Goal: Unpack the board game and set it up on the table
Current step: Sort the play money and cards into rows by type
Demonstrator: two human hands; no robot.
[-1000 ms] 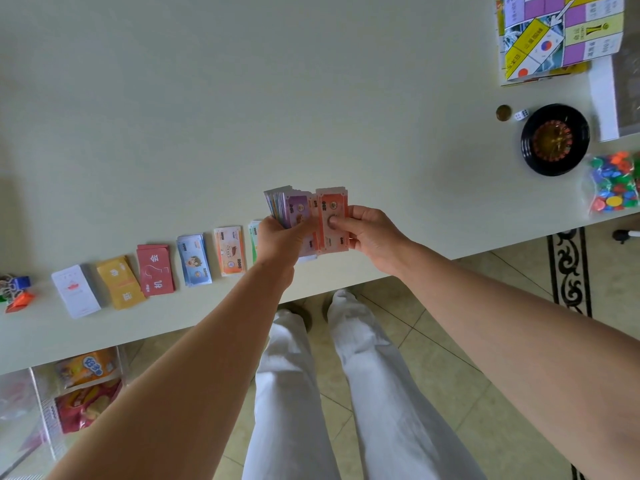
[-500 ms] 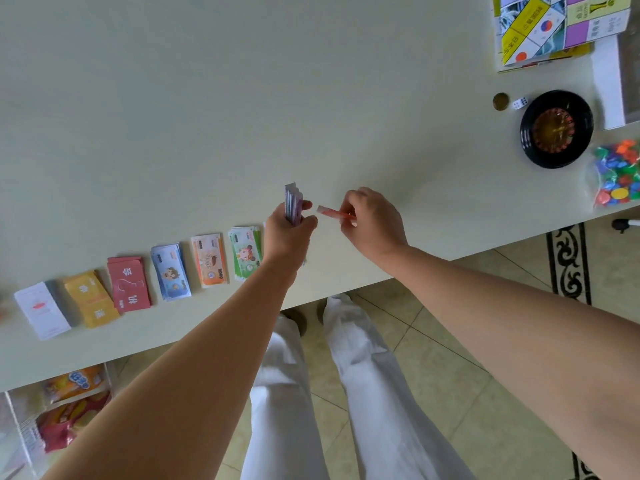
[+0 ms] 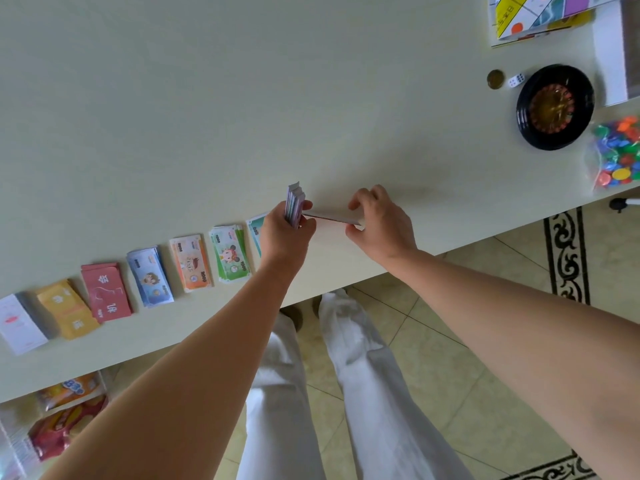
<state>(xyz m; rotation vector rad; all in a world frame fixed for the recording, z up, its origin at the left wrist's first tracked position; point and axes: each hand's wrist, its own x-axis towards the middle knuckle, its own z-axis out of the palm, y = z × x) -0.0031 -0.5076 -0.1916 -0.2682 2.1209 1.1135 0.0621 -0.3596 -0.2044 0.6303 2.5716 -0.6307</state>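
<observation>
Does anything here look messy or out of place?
Nothing is spilled or damaged. The only untidy spot is the green paper banknote pile in the row along the near edge of the pale table: its notes are fanned unevenly, while the orange banknote pile beside it sits squarer.

Seen upside down, "500" is printed on the teal note stack [image 3: 255, 231], "1000" on the green stack [image 3: 231, 255] and "2000" on the orange stack [image 3: 191, 264]. "机会" is marked on the red cards [image 3: 105, 293].

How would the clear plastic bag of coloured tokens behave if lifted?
The clear plastic bag of coloured tokens probably sags and shifts, since loose pieces fill it. It seems light, the pieces being small. Its glossy film may slip.
</observation>
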